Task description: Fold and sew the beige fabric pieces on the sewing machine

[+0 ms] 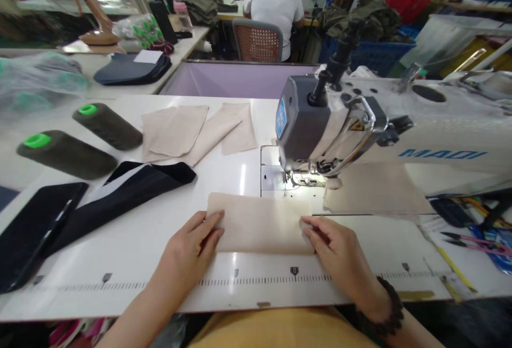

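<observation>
A beige fabric piece [260, 225] lies across the front of the sewing machine table, its lower edge looking folded. My left hand [192, 244] pinches its left end between thumb and fingers. At the right end my right hand [334, 246], with a dark beaded bracelet on the wrist, grips the same piece. Just behind the fabric is the sewing machine head [308, 124], its needle area lit over the metal plate [272, 177]. More beige fabric [372, 190] lies under the machine arm, right of the needle. Several beige pieces [176, 129] rest at the back left.
Two dark thread cones [108, 126] lie on the left, near a folded black cloth [128, 198] and a black phone-like slab [36, 236]. Pink-handled snips [480, 241] are at the right edge. A co-worker in white [274, 4] sits beyond the purple-lined bin [236, 78].
</observation>
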`<state>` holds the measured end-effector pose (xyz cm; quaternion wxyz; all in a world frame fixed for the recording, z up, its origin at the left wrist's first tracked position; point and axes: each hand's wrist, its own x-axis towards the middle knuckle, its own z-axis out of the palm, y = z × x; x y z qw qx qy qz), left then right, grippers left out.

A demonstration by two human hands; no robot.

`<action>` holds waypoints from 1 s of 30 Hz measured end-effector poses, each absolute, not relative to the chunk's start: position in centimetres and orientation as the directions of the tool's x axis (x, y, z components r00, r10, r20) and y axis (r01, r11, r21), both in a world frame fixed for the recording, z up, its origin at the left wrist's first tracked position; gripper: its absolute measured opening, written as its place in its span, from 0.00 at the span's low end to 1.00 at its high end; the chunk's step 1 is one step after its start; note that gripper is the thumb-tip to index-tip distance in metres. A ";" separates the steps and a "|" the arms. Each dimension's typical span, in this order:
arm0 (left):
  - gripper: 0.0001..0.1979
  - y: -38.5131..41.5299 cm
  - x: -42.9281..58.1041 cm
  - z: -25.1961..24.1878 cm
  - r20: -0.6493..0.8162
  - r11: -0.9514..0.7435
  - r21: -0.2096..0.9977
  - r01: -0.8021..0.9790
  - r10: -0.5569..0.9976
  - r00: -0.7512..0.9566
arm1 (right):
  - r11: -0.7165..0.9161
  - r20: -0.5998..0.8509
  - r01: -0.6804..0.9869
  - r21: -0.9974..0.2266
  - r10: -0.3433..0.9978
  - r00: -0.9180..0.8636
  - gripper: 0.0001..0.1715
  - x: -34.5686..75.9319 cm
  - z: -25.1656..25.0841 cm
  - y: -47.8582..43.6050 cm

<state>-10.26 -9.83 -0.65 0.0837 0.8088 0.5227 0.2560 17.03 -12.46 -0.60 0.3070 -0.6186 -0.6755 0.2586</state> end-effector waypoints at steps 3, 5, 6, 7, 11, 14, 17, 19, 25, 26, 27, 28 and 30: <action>0.14 -9.8 -10.5 -0.8 0.347 -0.460 0.372 0.806 0.875 0.339 | 0.101 0.094 0.673 -0.733 0.994 -0.047 0.13 17.1 -0.6 -12.4; 0.14 -9.8 -10.6 -0.9 0.361 -0.471 0.350 0.810 0.866 0.347 | 0.099 0.088 0.671 -0.734 0.995 -0.050 0.12 17.1 -0.7 -12.4; 0.14 -9.8 -10.6 -1.0 0.369 -0.476 0.340 0.811 0.861 0.350 | 0.097 0.085 0.671 -0.735 0.995 -0.051 0.12 17.1 -0.8 -12.4; 0.15 -9.8 -10.6 -1.1 0.381 -0.483 0.330 0.811 0.854 0.353 | 0.095 0.082 0.670 -0.736 0.995 -0.051 0.12 17.1 -0.8 -12.4; 0.15 -9.7 -10.8 -1.2 0.396 -0.506 0.287 0.813 0.836 0.380 | 0.114 0.096 0.669 -0.735 0.993 -0.064 0.11 17.0 -0.9 -12.4; 0.15 -9.7 -10.9 -1.2 0.395 -0.510 0.261 0.820 0.831 0.391 | 0.134 0.110 0.673 -0.727 0.991 -0.078 0.10 16.9 -0.8 -12.4; 0.16 -9.7 -11.0 -1.1 0.396 -0.519 0.222 0.825 0.822 0.410 | 0.139 0.114 0.675 -0.724 0.990 -0.081 0.10 16.8 -0.7 -12.4; 0.17 -9.7 -11.0 -1.1 0.394 -0.523 0.195 0.830 0.816 0.422 | 0.141 0.114 0.671 -0.728 0.990 -0.084 0.10 16.8 -0.7 -12.5; 0.18 -9.7 -11.3 -1.2 0.414 -0.547 0.087 0.832 0.780 0.469 | 0.145 0.108 0.649 -0.747 0.989 -0.097 0.10 16.7 -0.6 -12.4; 0.19 -9.6 -11.3 -1.2 0.422 -0.556 0.067 0.829 0.768 0.481 | 0.140 0.103 0.647 -0.750 0.990 -0.095 0.10 16.7 -0.6 -12.4; 0.19 -9.6 -11.3 -1.2 0.427 -0.563 0.051 0.825 0.759 0.492 | 0.137 0.099 0.644 -0.752 0.991 -0.094 0.10 16.7 -0.6 -12.3; 0.18 -9.5 -11.3 -1.2 0.426 -0.569 0.038 0.822 0.753 0.502 | 0.136 0.099 0.642 -0.754 0.991 -0.095 0.10 16.7 -0.6 -12.3; 0.18 -9.5 -11.2 -1.1 0.429 -0.572 0.026 0.820 0.747 0.508 | 0.142 0.099 0.639 -0.756 0.990 -0.102 0.10 16.7 -0.6 -12.3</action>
